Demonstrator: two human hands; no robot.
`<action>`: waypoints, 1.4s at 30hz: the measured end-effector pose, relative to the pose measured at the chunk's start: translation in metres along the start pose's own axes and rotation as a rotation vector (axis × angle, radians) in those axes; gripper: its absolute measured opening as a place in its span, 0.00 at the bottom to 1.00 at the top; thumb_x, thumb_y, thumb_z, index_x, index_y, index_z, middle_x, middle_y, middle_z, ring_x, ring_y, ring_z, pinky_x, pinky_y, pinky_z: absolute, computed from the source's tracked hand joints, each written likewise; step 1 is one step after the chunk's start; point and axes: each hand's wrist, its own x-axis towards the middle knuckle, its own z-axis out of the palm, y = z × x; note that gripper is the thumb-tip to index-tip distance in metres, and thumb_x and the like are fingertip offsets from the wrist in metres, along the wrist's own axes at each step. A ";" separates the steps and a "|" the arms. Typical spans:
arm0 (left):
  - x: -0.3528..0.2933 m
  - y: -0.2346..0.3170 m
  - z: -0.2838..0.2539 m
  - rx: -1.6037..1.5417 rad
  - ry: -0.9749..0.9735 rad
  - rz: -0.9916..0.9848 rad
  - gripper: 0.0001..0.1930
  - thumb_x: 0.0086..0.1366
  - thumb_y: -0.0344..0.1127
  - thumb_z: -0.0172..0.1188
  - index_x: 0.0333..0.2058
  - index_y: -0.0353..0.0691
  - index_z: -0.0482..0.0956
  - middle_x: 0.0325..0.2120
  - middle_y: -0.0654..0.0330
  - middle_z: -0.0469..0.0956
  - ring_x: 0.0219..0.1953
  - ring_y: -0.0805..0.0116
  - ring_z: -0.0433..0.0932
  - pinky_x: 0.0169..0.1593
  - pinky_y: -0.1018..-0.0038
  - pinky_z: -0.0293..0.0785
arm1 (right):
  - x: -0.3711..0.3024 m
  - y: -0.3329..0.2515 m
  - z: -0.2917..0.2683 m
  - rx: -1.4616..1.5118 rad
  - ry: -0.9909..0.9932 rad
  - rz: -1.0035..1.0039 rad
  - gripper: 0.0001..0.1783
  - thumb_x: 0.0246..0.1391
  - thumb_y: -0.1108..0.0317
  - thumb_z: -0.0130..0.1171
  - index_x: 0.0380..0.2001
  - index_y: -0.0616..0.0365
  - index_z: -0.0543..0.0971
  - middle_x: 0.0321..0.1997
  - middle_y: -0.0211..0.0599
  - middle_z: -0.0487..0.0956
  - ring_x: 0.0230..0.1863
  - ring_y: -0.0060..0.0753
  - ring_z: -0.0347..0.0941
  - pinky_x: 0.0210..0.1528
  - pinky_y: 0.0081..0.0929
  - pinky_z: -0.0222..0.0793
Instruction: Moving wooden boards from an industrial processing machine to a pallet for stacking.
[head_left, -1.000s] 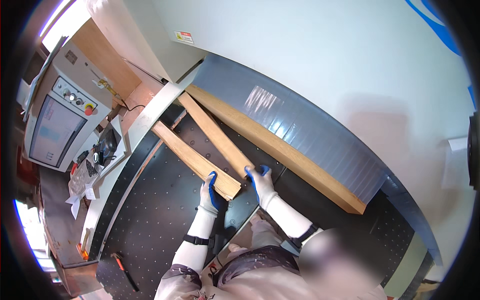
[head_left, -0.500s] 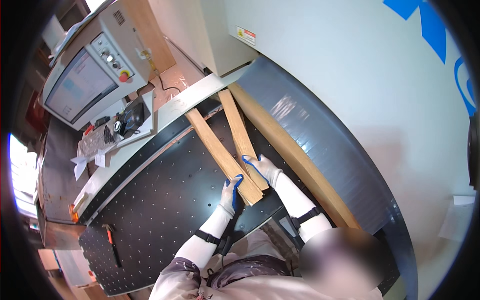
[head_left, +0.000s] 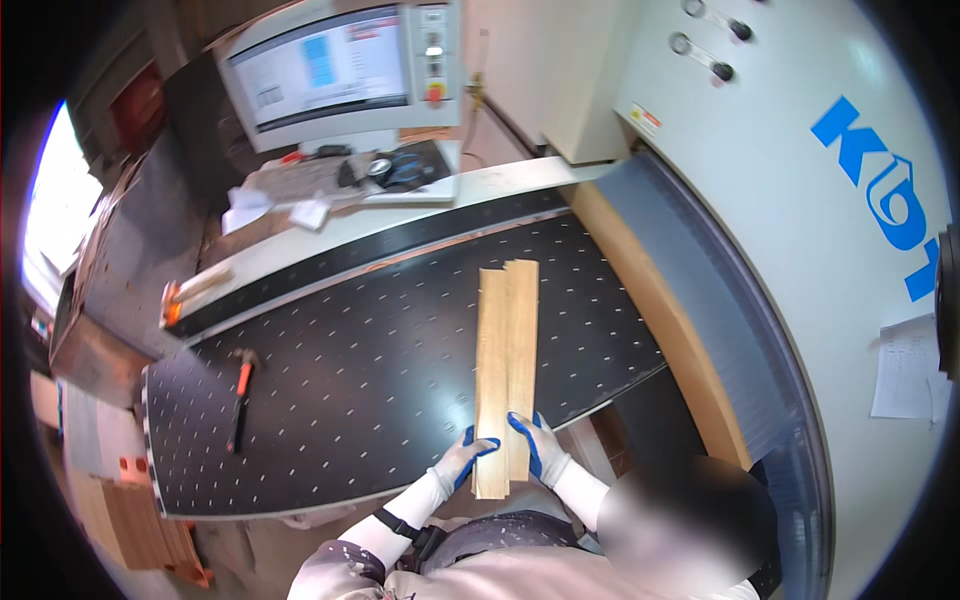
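Head view: wooden boards (head_left: 492,370) between hands (head_left: 459,461) (head_left: 544,450)

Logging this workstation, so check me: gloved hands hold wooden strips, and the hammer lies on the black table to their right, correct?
Wrong side: the head view shows the gloved left hand and right hand holding wooden strips, and the hammer lying on the black table to their left.
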 end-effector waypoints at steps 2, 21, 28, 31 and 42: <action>-0.040 -0.010 -0.024 0.113 -0.016 0.033 0.30 0.60 0.32 0.61 0.59 0.33 0.61 0.50 0.54 0.73 0.51 0.66 0.74 0.56 0.71 0.71 | -0.023 0.043 0.014 0.036 -0.048 0.050 0.19 0.60 0.66 0.58 0.52 0.63 0.71 0.44 0.41 0.79 0.42 0.37 0.79 0.44 0.33 0.78; -0.394 -0.018 -0.293 0.045 0.306 0.660 0.46 0.50 0.46 0.72 0.62 0.33 0.57 0.58 0.52 0.65 0.61 0.63 0.63 0.64 0.69 0.57 | -0.095 0.332 0.318 -0.251 -0.583 0.156 0.39 0.53 0.54 0.65 0.62 0.58 0.60 0.54 0.41 0.71 0.54 0.40 0.72 0.56 0.37 0.70; -0.570 -0.017 -0.406 -0.162 0.830 0.943 0.48 0.52 0.42 0.72 0.65 0.33 0.53 0.59 0.54 0.63 0.62 0.64 0.61 0.65 0.69 0.58 | -0.110 0.483 0.532 -0.387 -1.021 0.468 0.39 0.50 0.60 0.67 0.62 0.57 0.59 0.56 0.41 0.71 0.55 0.39 0.71 0.57 0.37 0.70; -0.636 -0.050 -0.455 -0.268 1.077 0.989 0.39 0.54 0.40 0.68 0.61 0.32 0.60 0.55 0.55 0.68 0.58 0.67 0.66 0.61 0.71 0.64 | -0.135 0.581 0.597 -0.404 -1.125 0.752 0.36 0.52 0.61 0.64 0.60 0.58 0.61 0.52 0.43 0.73 0.52 0.39 0.73 0.54 0.36 0.73; -0.761 -0.257 -0.589 -1.307 1.404 0.895 0.30 0.58 0.44 0.66 0.52 0.28 0.70 0.42 0.50 0.79 0.42 0.61 0.81 0.46 0.68 0.79 | -0.234 0.919 0.640 -0.973 -1.030 1.747 0.28 0.58 0.51 0.60 0.52 0.62 0.71 0.46 0.48 0.80 0.43 0.46 0.79 0.51 0.44 0.76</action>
